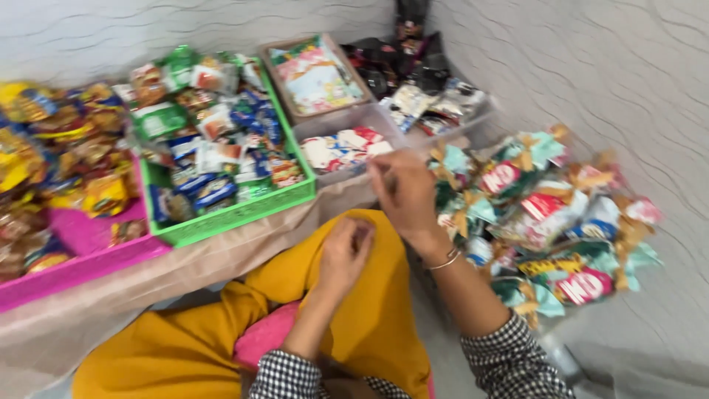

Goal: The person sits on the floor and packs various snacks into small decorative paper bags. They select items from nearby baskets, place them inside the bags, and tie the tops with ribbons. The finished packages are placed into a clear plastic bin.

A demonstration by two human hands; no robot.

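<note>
Head view: our right hand [405, 193] reaches out, fingers bent, grip unclear, just in front of the clear tub [347, 151]; our left hand [343, 255] is curled shut behind it.

My left hand [343, 255] rests curled on my yellow-clad knee [369, 325]. My right hand [405, 193] reaches toward the clear tray of red-and-white packets [341, 150], beside the green basket [236, 210] and a heap of tied snack bundles [550, 214].
</note>
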